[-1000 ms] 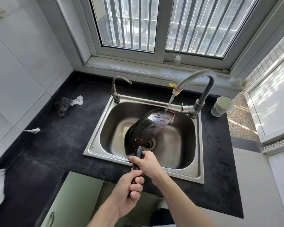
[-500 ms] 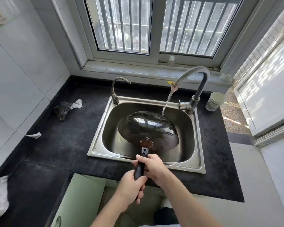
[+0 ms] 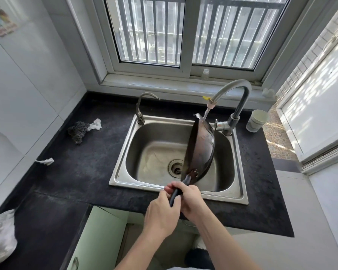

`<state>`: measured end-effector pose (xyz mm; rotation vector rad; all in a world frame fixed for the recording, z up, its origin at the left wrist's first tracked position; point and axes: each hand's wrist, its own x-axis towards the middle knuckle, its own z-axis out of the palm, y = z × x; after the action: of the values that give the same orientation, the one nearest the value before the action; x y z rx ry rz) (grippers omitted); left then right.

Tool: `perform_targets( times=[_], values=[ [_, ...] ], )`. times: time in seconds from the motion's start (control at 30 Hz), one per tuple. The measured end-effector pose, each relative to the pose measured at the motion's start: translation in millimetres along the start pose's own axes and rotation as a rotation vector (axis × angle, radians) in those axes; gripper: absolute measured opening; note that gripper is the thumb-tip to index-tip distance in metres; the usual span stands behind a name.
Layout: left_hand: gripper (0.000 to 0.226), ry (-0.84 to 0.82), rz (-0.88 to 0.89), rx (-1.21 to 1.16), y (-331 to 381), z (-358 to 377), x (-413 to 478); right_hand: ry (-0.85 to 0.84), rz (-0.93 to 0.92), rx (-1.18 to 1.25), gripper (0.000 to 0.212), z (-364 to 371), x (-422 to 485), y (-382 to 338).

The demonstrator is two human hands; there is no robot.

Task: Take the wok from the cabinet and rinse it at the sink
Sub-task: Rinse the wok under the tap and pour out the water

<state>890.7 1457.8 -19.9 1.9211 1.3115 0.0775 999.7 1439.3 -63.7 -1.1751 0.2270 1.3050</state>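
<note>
The dark wok (image 3: 200, 148) stands almost on edge over the steel sink (image 3: 125, 152), its outer side turned to the right. Both hands grip its black handle at the sink's front edge: my left hand (image 3: 161, 212) lower on the handle, my right hand (image 3: 187, 199) just above it, near the riveted bracket. Water runs from the tall curved faucet (image 3: 234, 94) and hits the wok's far rim. The green cabinet door (image 3: 98, 240) below the counter hangs open.
A smaller tap (image 3: 141, 108) stands at the sink's back left. A steel scrubber with a white rag (image 3: 82, 128) lies on the black counter (image 3: 76, 168) to the left, stacked cups (image 3: 257, 120) stand at the right, and a plastic bag (image 3: 0, 238) sits at far left.
The wok lay bottom-up in the sink half a second ago. It has been rolled up onto its edge under the stream, with both hands still on the handle.
</note>
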Motion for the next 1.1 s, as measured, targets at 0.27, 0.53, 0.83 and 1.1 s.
perform_targets(
  times=[0.27, 0.53, 0.83, 1.1],
  values=[
    [0.025, -0.464, -0.527, -1.002, 11, 0, 4, -0.092, 0.129, 0.137, 0.017, -10, 3, 6],
    [0.007, -0.401, -0.600, -1.350, 16, 20, 9, -0.231, 0.193, -0.131, 0.025, -26, 6, -7],
    [0.021, -0.260, -0.380, -0.790, -17, 58, 3, -0.134, 0.242, -0.422, 0.025, -41, 15, 2],
    [0.022, -0.244, -0.378, -0.731, -34, 73, 2, -0.056, 0.086, -0.629, 0.030, -45, 17, 17]
  ],
)
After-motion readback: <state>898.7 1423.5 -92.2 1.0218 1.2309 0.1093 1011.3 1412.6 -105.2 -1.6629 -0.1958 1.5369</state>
